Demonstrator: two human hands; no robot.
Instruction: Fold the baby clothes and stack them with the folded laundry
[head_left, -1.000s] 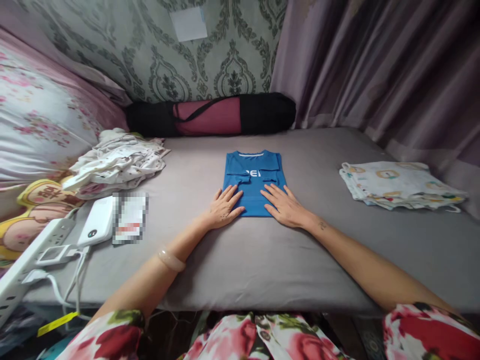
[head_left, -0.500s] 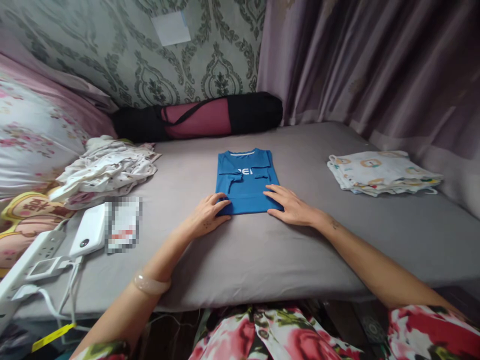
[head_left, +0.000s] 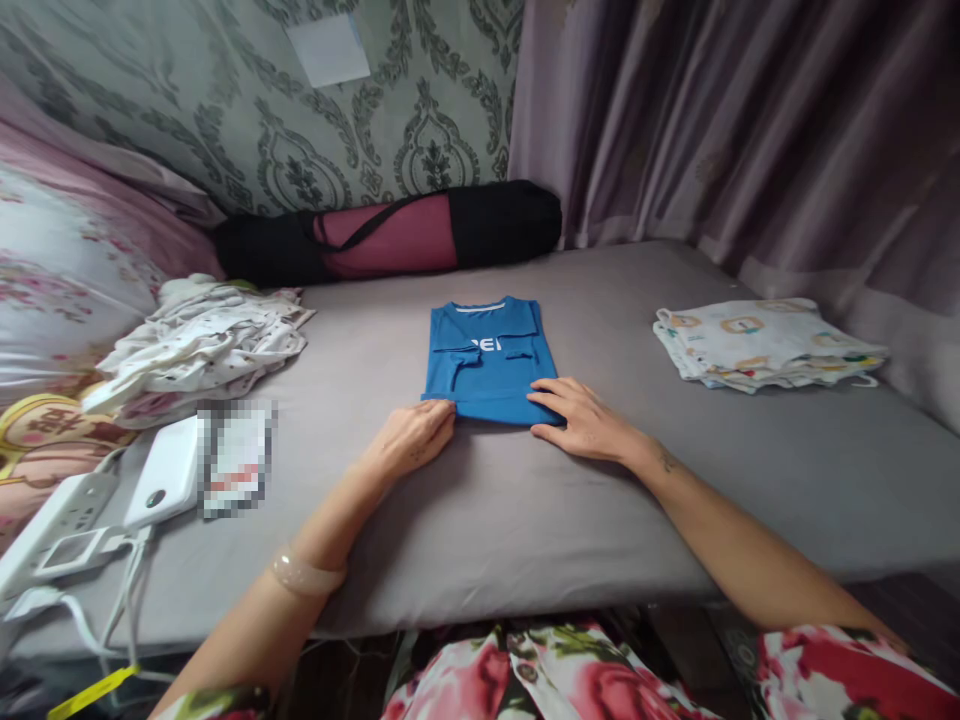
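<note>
A blue long-sleeved shirt (head_left: 495, 372) with white lettering lies folded on the grey bed sheet, sleeves laid across its front and collar pointing away from me. A folded band runs along its near edge. My left hand (head_left: 417, 436) is closed on the near left corner, its fingertips pinching the fabric. On the near right corner rests my right hand (head_left: 589, 420), fingers stretched over the cloth and thumb apart along the near edge.
Crumpled spotted clothes (head_left: 202, 345) lie at left, folded printed cloths (head_left: 765, 342) at right. A long black and maroon bag (head_left: 390, 235) lies along the wall. At front left are a white power bank (head_left: 166, 470), power strip (head_left: 56, 530) and cables.
My left hand has gone from spread fingers to a pinch on the shirt's near left corner, and the near band's left end has shifted. My right hand stays on its corner.
</note>
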